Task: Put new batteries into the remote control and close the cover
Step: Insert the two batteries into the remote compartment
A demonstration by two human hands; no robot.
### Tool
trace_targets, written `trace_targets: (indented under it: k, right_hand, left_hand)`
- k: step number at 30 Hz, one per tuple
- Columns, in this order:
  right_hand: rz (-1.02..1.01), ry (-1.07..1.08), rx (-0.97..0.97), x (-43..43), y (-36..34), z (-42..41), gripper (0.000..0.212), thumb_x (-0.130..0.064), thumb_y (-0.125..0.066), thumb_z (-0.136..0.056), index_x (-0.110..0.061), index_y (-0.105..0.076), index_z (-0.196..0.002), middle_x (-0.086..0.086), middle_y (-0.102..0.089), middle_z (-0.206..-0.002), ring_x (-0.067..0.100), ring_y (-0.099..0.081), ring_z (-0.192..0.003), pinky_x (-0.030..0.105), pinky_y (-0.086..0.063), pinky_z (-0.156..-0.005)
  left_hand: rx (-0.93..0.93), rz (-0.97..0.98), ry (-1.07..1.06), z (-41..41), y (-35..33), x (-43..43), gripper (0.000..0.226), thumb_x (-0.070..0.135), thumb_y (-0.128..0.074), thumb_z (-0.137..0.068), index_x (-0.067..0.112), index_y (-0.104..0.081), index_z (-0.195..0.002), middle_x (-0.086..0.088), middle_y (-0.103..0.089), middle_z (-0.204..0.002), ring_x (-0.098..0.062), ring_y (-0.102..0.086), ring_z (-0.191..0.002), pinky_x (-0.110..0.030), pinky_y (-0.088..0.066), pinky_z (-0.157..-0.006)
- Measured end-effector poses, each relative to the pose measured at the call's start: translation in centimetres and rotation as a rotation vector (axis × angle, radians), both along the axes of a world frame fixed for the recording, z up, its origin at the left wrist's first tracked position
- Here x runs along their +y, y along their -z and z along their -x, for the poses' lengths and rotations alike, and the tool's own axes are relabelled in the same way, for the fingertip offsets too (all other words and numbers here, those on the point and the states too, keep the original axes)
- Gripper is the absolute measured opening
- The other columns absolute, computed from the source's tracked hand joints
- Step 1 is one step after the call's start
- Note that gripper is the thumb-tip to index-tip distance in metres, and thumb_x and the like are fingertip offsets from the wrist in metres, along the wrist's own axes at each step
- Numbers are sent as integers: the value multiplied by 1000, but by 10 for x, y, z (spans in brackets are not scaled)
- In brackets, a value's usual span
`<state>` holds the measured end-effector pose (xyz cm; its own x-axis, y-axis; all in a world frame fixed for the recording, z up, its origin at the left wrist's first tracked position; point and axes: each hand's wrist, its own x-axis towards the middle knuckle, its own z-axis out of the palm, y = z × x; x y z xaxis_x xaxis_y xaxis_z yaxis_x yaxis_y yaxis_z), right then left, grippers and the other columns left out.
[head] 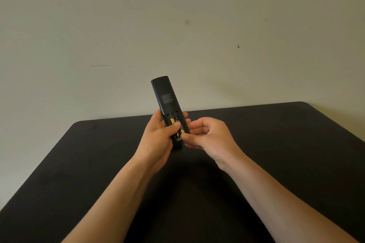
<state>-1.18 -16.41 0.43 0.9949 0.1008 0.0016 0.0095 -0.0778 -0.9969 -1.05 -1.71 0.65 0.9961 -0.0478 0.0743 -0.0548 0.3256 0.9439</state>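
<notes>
Left hand (156, 140) wrapped round remote (169, 108) above table (79, 163), top toward 12 o'clock, right hand (207, 136) pinching second battery (182, 132) into open bay beside first battery (173, 120); risk: slipping, popping out if unseated.

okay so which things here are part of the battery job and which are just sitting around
Part of the job: remote control, its back facing up, cover off; batteries in the open compartment; left hand holding the remote; right hand at the batteries.

Just there: black table.
</notes>
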Motion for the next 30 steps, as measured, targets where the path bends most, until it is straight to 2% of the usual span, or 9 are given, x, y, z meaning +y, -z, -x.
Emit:
trace_targets:
  k: [6,10,17,22,25,30]
  right_hand:
    - [-65,44,19,4,2,0,19,0,-77,-79,-13,-67,-90,3,-74,-86,14,-74,-76,22,-61,-62]
    - [-74,27,36,4,2,-1,19,1,-75,-80,-9,-66,-93,6,-74,-90,18,-74,-82,27,-63,-67]
    - [-175,-40,136,2,0,-5,24,-6,-76,-81,-1,-66,-102,13,-74,-106,25,-74,-95,38,-63,-80]
    - [-93,-13,79,1,1,-3,27,-8,-81,-77,-1,-67,-100,12,-75,-97,22,-75,-87,31,-63,-71]
    - [-78,0,55,1,2,-4,26,-7,-80,-78,0,-67,-99,13,-75,-95,23,-76,-85,32,-64,-70]
    - [-60,-5,34,1,4,-5,20,-6,-77,-81,-1,-67,-97,11,-75,-94,21,-76,-84,28,-63,-66]
  left_hand:
    - [-31,-88,-28,1,1,-2,47,-10,-47,-95,15,-50,-134,-14,-69,-118,-26,-69,-108,-38,-58,-87]
    - [-37,-105,-39,1,2,-4,49,-11,-48,-94,14,-48,-136,-15,-69,-118,-27,-69,-109,-41,-56,-90]
    - [-13,-41,-21,0,1,-1,48,-12,-50,-93,13,-51,-133,-15,-72,-113,-25,-73,-100,-32,-60,-76]
    - [-3,-23,-19,-2,2,1,55,-15,-54,-89,14,-49,-136,-11,-76,-106,-27,-74,-99,-38,-61,-77]
    - [-9,-19,-23,-2,3,3,55,-15,-56,-88,13,-49,-135,-12,-76,-106,-29,-73,-99,-40,-61,-78]
    - [-8,-18,-42,-3,4,3,54,-14,-60,-85,17,-53,-129,-11,-77,-104,-28,-74,-98,-39,-61,-76]
